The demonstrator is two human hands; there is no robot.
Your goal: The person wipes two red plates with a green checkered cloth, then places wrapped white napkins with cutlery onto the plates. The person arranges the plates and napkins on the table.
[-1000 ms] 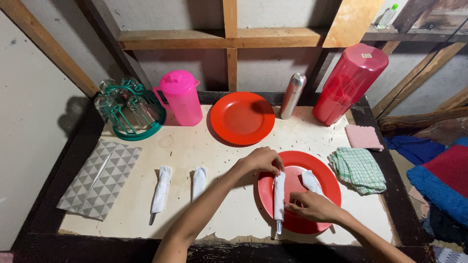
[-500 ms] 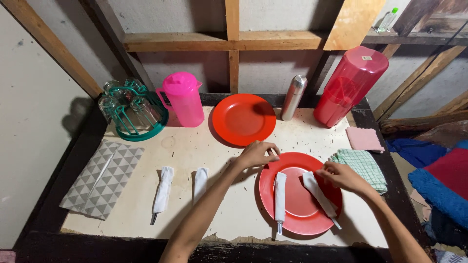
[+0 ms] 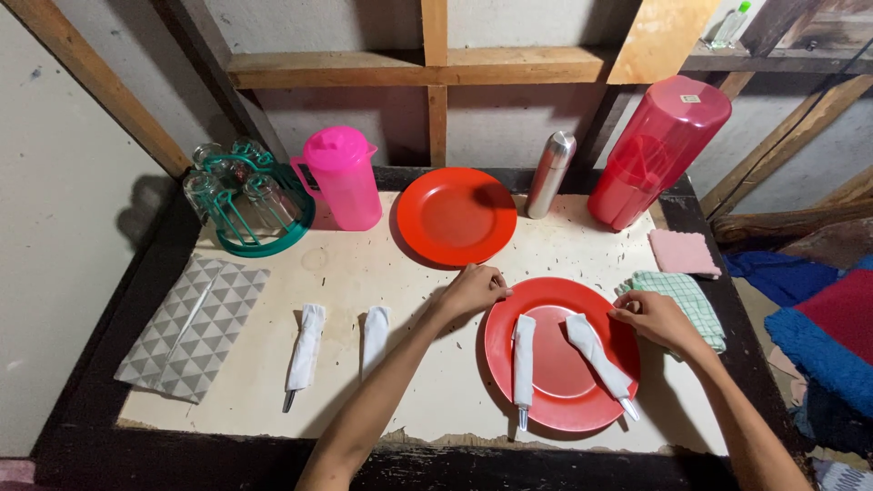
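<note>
Two hands sit on the rim of the near plate (image 3: 556, 314), one at each side: the left hand (image 3: 471, 291) has its fingers curled over the upper-left rim, and the right hand (image 3: 657, 318) rests half-closed on the right rim, fingertips on the red edge. Neither is wrapped fully round anything; they look like a light pinch on the plate's lip. That plate lies towards the table's near right corner, and two wrapped cutlery rolls lie on it, one upright (image 3: 523, 359) at the left of its well and one slanted (image 3: 596, 353) to the right, their metal tips poking out at the near end. By my reckoning the step in hand is squaring or shifting this plate in its place, and any move from here would want both hands to act evenly so the rolls do not slide off. Two more rolls (image 3: 306, 350) lie on the bare table (image 3: 427, 400) to the left of the left forearm, well apart from the plate. A folded grey patterned cloth (image 3: 191, 327) sits at the near left edge. Along the far edge stand a green glass rack (image 3: 245, 200), a pink jug (image 3: 344, 177), a second plate (image 3: 455, 216), a steel flask (image 3: 550, 175) and a tall red container (image 3: 657, 150). A checked cloth (image 3: 696, 295) lies just beside the right hand, a pink cloth (image 3: 682, 253) beyond it.
</note>
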